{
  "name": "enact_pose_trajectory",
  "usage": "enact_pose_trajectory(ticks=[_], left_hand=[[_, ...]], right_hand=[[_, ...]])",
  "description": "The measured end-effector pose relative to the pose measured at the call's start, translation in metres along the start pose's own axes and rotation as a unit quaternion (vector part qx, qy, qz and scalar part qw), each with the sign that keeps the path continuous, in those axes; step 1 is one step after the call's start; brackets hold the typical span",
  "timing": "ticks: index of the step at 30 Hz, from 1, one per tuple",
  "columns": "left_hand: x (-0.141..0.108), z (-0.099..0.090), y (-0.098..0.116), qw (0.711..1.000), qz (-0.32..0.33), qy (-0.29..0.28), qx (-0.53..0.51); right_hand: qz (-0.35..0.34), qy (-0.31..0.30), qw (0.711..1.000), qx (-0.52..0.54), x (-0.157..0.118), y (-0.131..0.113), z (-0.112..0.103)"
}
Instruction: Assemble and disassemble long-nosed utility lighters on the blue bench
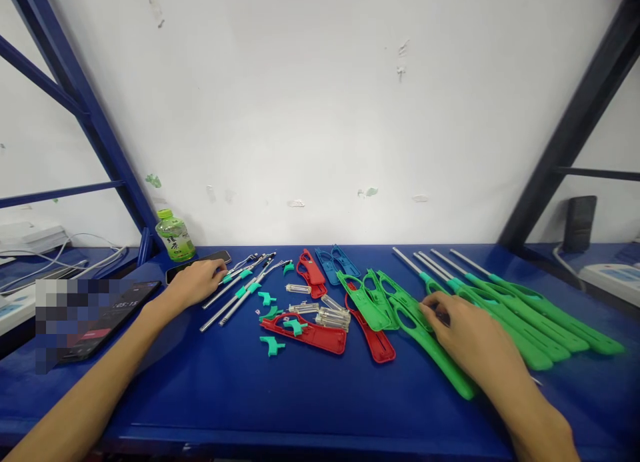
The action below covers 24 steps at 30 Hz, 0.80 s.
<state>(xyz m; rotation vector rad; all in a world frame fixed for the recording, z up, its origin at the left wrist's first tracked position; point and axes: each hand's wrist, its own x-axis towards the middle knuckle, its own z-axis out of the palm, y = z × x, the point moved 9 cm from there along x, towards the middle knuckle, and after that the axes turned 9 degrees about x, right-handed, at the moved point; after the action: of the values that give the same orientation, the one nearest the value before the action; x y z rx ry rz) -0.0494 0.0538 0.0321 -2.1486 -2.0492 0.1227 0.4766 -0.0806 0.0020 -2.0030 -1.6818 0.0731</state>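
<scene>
At the left, my left hand (197, 281) rests with curled fingers, its fingertips beside thin metal tubes (233, 309) with wires and teal triggers. Whether it grips one is hidden. My right hand (467, 325) bends its fingers over the green lighter handle halves (433, 352), thumb and forefinger closed on the edge of one. Between the hands lie red handle halves (320, 339), loose teal triggers (273, 345), clear fuel tanks (334, 319) and blue handle halves (333, 265). Right of my right hand are several green lighters (555, 315) with metal tubes.
A green-capped bottle (175, 235) stands at the back left by the blue shelf frame (107, 135). One phone (113, 319) lies at the left, and another dark phone (176, 272) is partly under my left hand. A white wall (320, 115) closes off the blue table (300, 402) behind.
</scene>
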Motion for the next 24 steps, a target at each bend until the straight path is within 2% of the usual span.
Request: enact_pose_trajectory(ticks=[8, 11, 14, 17, 20, 24], left_hand=[[-0.003, 0.0, 0.012, 0.999, 0.034, 0.011, -0.01], [-0.007, -0.004, 0.015, 0.999, 0.027, 0.044, 0.001], [-0.015, -0.017, 0.023, 0.994, 0.024, 0.103, 0.005], [-0.027, -0.037, 0.042, 0.983, 0.047, 0.175, -0.009], [-0.041, -0.056, 0.067, 0.967, 0.095, 0.235, -0.036], [-0.055, -0.065, 0.096, 0.946, 0.175, 0.263, -0.071]], right_hand=[[-0.009, -0.012, 1.0, 0.003, 0.001, -0.004, 0.002], [-0.018, -0.01, 1.0, 0.002, -0.002, -0.007, 0.0], [-0.019, 0.013, 1.0, -0.007, -0.01, -0.014, -0.004], [-0.031, 0.022, 0.998, -0.041, -0.021, -0.028, -0.002], [-0.052, -0.019, 0.994, -0.092, -0.025, -0.046, 0.011], [-0.074, -0.049, 0.989, -0.116, -0.009, -0.063, 0.024]])
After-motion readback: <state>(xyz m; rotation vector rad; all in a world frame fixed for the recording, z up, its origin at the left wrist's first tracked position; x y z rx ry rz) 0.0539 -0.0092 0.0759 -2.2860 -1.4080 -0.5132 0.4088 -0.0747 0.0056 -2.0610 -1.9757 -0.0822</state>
